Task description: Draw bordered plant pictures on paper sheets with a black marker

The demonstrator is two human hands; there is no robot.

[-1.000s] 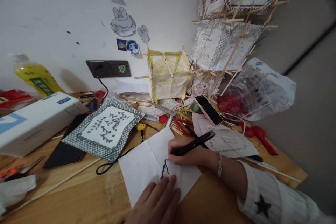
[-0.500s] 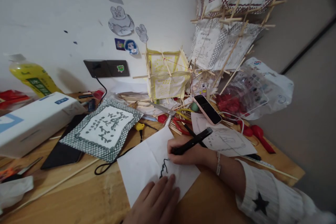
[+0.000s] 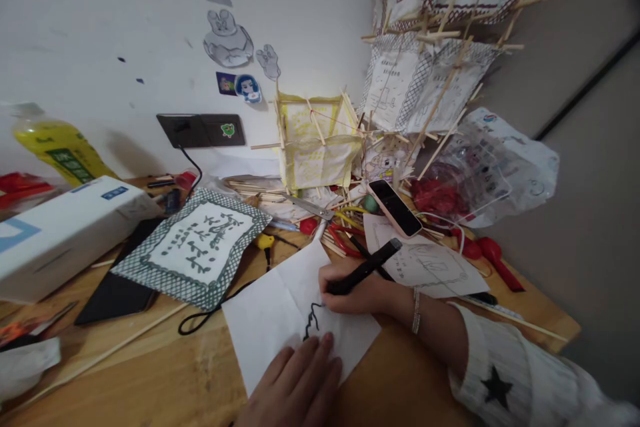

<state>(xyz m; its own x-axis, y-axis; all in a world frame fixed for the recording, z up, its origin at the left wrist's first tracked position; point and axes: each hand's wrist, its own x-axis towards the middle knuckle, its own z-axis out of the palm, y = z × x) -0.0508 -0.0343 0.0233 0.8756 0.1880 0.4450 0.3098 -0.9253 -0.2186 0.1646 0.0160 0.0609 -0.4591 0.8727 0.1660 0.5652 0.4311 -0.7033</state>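
Note:
A creased white sheet of paper (image 3: 270, 307) lies at an angle on the wooden table. On it runs a short, jagged black line (image 3: 311, 321). My right hand (image 3: 350, 288) is closed around a black marker pen (image 3: 367, 267) and rests on the sheet; the pen's tip is hidden behind the fingers, near the upper end of the line. Flat on the sheet's lower part lies my left hand (image 3: 300, 383), fingers stretched out, fingertips just below the line. A patterned drawing (image 3: 200, 247) with a green checked border sits to the left.
Scissors (image 3: 320, 212), a phone (image 3: 395, 208) and another sketch sheet (image 3: 430, 260) lie beyond my right hand. Behind stand a yellow paper-and-stick frame (image 3: 320, 147) and a taller stick structure (image 3: 430, 80). A white box (image 3: 70, 240) and a yellow bottle (image 3: 60, 147) are at left.
The view has shifted very slightly. Both hands, the pen and the black line look the same as before.

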